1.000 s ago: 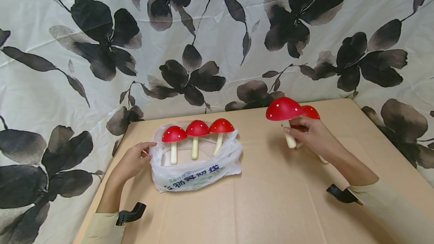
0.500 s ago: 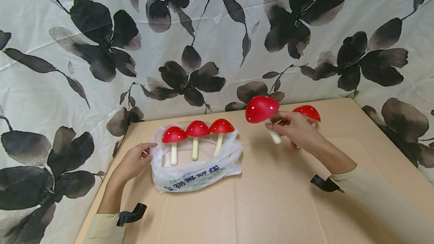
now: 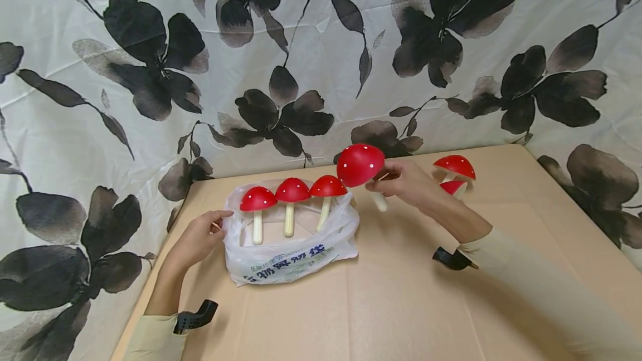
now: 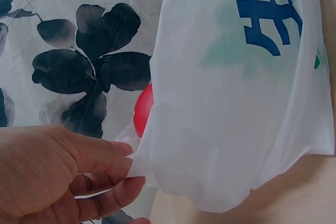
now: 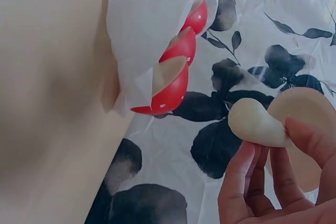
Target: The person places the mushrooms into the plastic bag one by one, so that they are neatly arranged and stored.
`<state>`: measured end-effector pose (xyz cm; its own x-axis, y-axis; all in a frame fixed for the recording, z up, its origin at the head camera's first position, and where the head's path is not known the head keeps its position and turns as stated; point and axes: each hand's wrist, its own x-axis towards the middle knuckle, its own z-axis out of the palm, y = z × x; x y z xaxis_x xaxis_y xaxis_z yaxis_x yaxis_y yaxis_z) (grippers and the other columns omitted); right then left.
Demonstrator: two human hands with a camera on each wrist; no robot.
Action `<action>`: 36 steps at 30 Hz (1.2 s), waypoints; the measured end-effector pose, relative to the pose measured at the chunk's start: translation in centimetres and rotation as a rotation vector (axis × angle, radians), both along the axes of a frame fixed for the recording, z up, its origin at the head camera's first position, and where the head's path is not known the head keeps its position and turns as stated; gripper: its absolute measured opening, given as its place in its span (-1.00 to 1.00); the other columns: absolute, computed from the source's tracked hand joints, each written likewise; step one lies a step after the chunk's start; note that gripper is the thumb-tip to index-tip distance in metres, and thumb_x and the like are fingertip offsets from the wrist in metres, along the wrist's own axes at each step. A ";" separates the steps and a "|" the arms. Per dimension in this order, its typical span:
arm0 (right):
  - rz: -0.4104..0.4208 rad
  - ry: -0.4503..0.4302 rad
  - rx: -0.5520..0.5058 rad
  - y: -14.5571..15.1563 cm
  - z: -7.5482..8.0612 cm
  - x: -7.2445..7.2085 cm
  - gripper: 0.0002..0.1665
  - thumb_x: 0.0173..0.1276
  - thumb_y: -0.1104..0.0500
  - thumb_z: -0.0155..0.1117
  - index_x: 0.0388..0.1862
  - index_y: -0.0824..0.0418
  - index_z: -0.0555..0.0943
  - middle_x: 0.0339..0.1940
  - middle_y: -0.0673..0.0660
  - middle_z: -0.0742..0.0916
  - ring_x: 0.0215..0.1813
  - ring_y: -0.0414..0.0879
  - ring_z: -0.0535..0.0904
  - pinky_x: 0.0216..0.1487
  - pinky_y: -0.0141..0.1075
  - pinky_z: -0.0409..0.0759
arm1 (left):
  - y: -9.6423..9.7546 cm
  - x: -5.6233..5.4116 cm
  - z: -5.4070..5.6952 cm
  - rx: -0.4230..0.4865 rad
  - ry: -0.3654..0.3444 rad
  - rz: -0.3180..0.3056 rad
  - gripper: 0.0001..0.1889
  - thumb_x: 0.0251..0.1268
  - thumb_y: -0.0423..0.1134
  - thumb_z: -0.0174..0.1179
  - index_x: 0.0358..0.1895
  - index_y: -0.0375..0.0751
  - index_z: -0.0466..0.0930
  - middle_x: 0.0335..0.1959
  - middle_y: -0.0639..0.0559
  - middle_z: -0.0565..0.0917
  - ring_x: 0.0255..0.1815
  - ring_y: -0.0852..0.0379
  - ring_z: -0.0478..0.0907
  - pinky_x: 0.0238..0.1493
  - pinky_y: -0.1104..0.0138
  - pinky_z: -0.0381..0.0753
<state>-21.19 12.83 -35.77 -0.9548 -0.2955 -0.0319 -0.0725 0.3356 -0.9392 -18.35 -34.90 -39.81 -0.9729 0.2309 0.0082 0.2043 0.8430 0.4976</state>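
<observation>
A white plastic bag (image 3: 296,263) with blue print lies on the table, its mouth spread around three red-capped toy mushrooms (image 3: 288,219) in a row. At the bag's left edge my left hand (image 3: 198,235) pinches the thin plastic, seen closer in the left wrist view, where one red cap (image 4: 143,111) peeks out behind the bag. My right hand (image 3: 408,183) holds another toy mushroom (image 3: 360,165) by its pale stem, tilted, just right of the bag. In the right wrist view thumb and fingers grip that stem (image 5: 257,121); its cap's underside faces the camera.
Two more toy mushrooms (image 3: 455,167) lie at the back right of the tan table (image 3: 401,305), behind my right forearm. A white cloth with dark flowers (image 3: 311,27) hangs along the table's back and sides.
My right hand has carried its mushroom leftward from beside the back-right mushrooms towards the bag, with the cap tilting left. The left hand and the bag have stayed in place.
</observation>
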 end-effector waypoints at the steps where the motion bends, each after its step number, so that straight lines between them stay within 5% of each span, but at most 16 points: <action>1: 0.003 -0.003 -0.004 -0.3 -0.1 -0.2 -0.47 0.26 0.12 0.47 0.20 0.22 0.63 0.07 0.22 0.70 0.05 0.13 0.61 -0.05 -0.16 0.70 | 0.0 0.0 0.0 -0.002 0.001 -0.002 -0.57 0.29 -0.52 0.14 0.25 -0.48 0.53 -0.22 -0.16 0.58 -0.24 -0.01 0.53 -0.30 0.39 0.57; 12: 0.070 0.023 -0.023 -4.1 -0.1 -1.8 -0.37 0.17 0.22 0.51 0.26 0.21 0.61 0.17 0.21 0.65 0.07 0.15 0.60 -0.03 -0.11 0.71 | 0.2 -0.1 0.3 0.006 0.033 -0.017 -0.58 0.27 -0.54 0.15 0.23 -0.47 0.56 -0.26 -0.14 0.58 -0.28 0.01 0.55 -0.33 0.38 0.55; 21: 0.110 0.048 -0.030 -6.8 -0.3 -2.9 -0.58 0.25 0.18 0.45 0.11 0.18 0.68 0.01 0.17 0.67 0.04 0.17 0.59 -0.06 -0.08 0.73 | 0.3 -0.1 0.5 0.007 0.030 -0.016 -0.57 0.26 -0.55 0.16 0.23 -0.47 0.56 -0.28 -0.12 0.57 -0.29 0.03 0.54 -0.32 0.38 0.54; 36: 0.185 0.015 -0.090 -11.3 -0.6 -4.1 -0.55 0.27 0.18 0.44 0.16 0.15 0.68 0.04 0.13 0.70 0.10 0.11 0.58 -0.01 -0.10 0.71 | 0.4 0.1 0.4 0.009 -0.005 0.006 -0.57 0.29 -0.54 0.17 0.24 -0.47 0.54 -0.23 -0.16 0.56 -0.25 0.00 0.54 -0.35 0.40 0.55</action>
